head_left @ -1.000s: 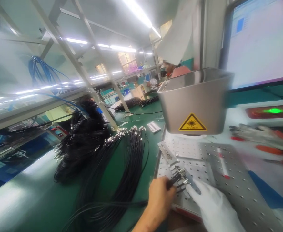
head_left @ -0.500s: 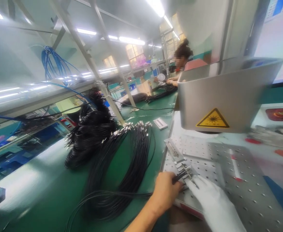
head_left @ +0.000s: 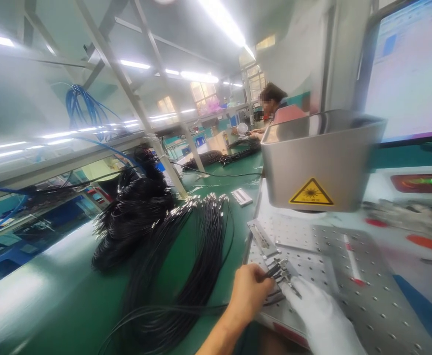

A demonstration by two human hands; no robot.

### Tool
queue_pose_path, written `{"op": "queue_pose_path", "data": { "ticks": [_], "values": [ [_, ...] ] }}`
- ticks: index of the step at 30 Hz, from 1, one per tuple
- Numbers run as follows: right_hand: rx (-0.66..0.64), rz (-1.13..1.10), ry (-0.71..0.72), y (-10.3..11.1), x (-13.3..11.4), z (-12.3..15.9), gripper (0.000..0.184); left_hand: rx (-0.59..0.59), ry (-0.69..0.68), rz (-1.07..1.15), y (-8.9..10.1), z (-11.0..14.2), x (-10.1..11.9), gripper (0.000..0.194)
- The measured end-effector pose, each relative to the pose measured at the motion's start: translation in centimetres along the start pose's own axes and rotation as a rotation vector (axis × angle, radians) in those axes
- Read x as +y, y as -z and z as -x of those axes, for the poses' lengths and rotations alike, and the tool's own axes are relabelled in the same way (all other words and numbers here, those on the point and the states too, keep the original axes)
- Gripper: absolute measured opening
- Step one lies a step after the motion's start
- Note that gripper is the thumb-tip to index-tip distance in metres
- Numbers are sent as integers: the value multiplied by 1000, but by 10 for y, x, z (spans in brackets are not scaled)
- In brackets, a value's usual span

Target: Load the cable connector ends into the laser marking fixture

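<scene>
"What are the fingers doing?"

"The bare left hand (head_left: 250, 291) has thumb and fingers pinched together around several black cables (head_left: 273, 270), just behind their metal connectors (head_left: 284, 266). The right hand (head_left: 321, 313), in a white glove, rests its fingertips against the connectors; whether they grip, I cannot tell."

"Where are the cables, and which way do they point?"

"Between four and five o'clock, above a pale perforated plate (head_left: 308, 264). The held length slants toward two o'clock, connectors leading."

"How do they look?"

"Slim and black, tipped in shiny silver; fine detail is blurred. Near six o'clock, a bundle of similar cables (head_left: 213, 236) curves across the green bench (head_left: 46, 310)."
</scene>
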State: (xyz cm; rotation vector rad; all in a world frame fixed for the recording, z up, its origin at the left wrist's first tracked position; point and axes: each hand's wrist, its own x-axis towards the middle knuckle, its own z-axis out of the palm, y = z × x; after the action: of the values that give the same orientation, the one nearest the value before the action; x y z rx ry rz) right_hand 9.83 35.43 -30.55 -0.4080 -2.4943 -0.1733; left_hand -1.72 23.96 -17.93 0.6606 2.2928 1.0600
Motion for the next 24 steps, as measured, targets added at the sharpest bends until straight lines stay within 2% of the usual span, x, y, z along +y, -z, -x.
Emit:
{"op": "queue_pose_path", "data": {
  "ticks": [5, 9, 12, 14, 15, 20, 24],
  "values": [
    [61, 19, -31, -14, -1, 5, 44, -12, -15, -106, 1, 5, 5, 23],
    [28, 3, 6, -13, -2, 4, 47, 19, -16, -239, -2, 6, 10, 25],
    [60, 22, -163, -12, -4, 2, 31, 27, -32, -278, -4, 5, 11, 21],
    [84, 6, -262, -11, -5, 2, 30, 25, -33, -294, -5, 4, 10, 17],
    [81, -10, -262, -9, -5, 2, 30, 29, -28, -307, -5, 4, 10, 15],
    [24, -71, 13, -6, 0, 8, 36, 0, 33, -333, -4, 1, 10, 12],
    [-11, -76, 65, -13, 4, 11, 39, -28, 80, -326, -6, -4, 10, 15]
  ]
}}
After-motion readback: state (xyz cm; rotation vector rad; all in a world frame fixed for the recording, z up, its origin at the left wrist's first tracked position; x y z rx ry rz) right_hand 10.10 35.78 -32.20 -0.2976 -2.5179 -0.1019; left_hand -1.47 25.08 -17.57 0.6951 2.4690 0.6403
